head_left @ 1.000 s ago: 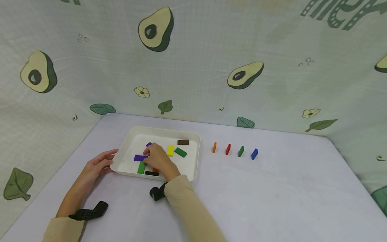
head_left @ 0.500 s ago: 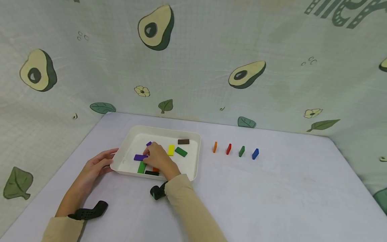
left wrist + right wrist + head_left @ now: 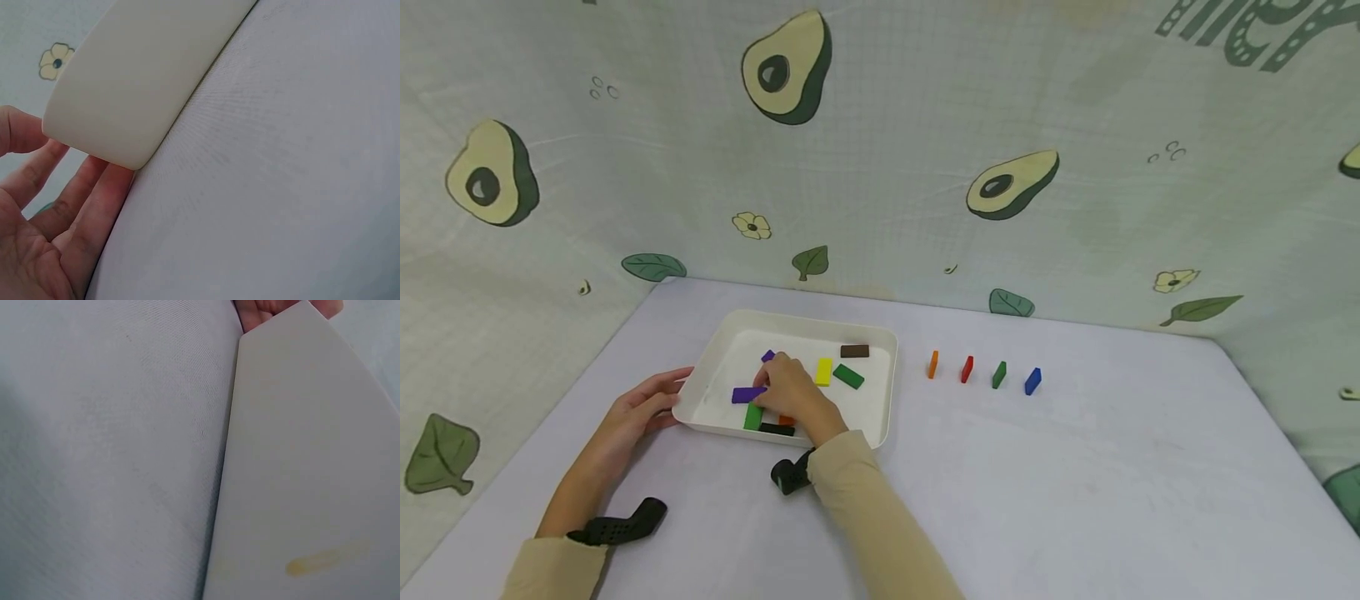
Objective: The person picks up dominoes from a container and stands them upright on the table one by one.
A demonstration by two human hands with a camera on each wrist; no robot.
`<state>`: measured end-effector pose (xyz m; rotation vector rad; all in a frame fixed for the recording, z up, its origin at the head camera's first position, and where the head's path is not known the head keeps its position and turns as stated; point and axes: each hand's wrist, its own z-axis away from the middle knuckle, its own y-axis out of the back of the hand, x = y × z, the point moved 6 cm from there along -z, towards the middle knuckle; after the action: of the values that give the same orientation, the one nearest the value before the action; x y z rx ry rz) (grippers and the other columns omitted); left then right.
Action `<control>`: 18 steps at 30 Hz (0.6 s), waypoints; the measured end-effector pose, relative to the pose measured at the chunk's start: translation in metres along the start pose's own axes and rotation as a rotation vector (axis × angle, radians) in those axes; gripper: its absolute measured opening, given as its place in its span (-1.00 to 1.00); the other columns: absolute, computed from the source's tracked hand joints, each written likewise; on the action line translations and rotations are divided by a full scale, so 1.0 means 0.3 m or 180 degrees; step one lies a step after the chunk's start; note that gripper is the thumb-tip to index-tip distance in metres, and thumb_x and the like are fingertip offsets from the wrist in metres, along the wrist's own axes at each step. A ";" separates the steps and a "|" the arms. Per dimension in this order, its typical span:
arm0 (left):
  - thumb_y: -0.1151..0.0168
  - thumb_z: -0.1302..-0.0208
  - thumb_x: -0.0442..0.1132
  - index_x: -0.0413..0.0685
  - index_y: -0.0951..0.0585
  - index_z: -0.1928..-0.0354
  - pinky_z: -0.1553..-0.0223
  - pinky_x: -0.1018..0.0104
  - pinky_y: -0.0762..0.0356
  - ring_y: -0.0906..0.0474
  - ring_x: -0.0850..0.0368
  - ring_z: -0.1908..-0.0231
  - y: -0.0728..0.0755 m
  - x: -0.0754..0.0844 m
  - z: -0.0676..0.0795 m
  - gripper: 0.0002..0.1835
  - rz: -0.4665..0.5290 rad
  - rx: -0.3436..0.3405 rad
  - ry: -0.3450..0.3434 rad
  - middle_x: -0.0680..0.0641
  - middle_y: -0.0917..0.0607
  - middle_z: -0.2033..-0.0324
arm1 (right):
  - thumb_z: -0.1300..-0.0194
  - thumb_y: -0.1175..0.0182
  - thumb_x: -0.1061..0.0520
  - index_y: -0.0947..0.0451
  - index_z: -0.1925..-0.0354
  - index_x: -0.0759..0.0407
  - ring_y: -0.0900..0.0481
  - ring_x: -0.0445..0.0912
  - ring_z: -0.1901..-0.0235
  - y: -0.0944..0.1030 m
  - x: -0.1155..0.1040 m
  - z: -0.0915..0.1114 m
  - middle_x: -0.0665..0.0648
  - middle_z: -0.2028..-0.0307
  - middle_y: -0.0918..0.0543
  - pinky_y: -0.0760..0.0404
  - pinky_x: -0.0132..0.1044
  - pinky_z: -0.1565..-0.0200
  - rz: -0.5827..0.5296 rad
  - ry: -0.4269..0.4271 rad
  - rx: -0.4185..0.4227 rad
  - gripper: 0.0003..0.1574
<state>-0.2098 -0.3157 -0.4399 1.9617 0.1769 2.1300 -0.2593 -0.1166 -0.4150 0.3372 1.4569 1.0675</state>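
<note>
A white tray [image 3: 700, 412] holds several coloured domino-like blocks. My right hand [image 3: 793, 392] reaches inside it, with thumb and fingertips pinching the right end of a purple block [image 3: 746, 396]; the fingertips are partly hidden. Just below lies a light green block [image 3: 752, 417], beside a black block [image 3: 777, 429] and a partly covered orange block [image 3: 786, 421]. My left hand [image 3: 642, 410] rests against the tray's left end, its fairly straight fingers touching the wall. In the left wrist view those fingers [image 3: 87, 194] meet the tray's corner.
Also in the tray are a yellow block [image 3: 824, 372], a dark green block [image 3: 848, 377], a brown block [image 3: 854, 352] and another purple block [image 3: 768, 356]. Right of it, orange [image 3: 933, 364], red [image 3: 967, 369], green [image 3: 999, 375] and blue [image 3: 1033, 382] blocks stand upright in a row.
The purple block at my right fingertips has shifted slightly toward me, and the light green block below it has moved a little and turned. My left hand stays against the tray.
</note>
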 end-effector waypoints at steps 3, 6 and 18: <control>-0.01 -0.38 -0.04 -0.04 -0.32 -0.31 0.20 0.55 -0.55 -0.53 0.47 0.17 0.001 -0.003 0.001 -0.49 0.0013 0.0004 -0.0002 0.45 -0.48 0.05 | -0.14 -0.31 0.09 -0.59 0.23 0.04 -0.34 -0.20 0.24 -0.004 -0.001 -0.002 -0.06 0.30 -0.50 -0.40 -0.45 0.23 0.0024 0.0002 -0.0020 -0.81; -0.01 -0.38 -0.03 -0.03 -0.33 -0.31 0.20 0.55 -0.55 -0.52 0.47 0.17 0.001 -0.001 0.002 -0.49 -0.0016 0.0011 -0.0007 0.46 -0.47 0.05 | -0.14 -0.31 0.09 -0.57 0.22 0.04 -0.37 -0.22 0.28 -0.005 -0.001 -0.004 -0.07 0.35 -0.53 -0.40 -0.46 0.26 0.0014 0.0017 -0.0036 -0.80; -0.02 -0.37 -0.03 0.00 -0.34 -0.30 0.20 0.55 -0.55 -0.53 0.47 0.18 -0.001 -0.001 0.003 -0.50 0.0033 0.0023 0.0044 0.47 -0.49 0.07 | -0.14 -0.28 0.21 -0.54 0.24 0.08 -0.38 -0.20 0.42 0.008 0.005 0.017 -0.03 0.42 -0.48 -0.36 -0.48 0.39 -0.0440 0.0022 -0.0076 -0.82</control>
<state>-0.2089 -0.3156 -0.4402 1.9564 0.1778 2.1530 -0.2560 -0.1120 -0.4134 0.2127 1.4509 0.9746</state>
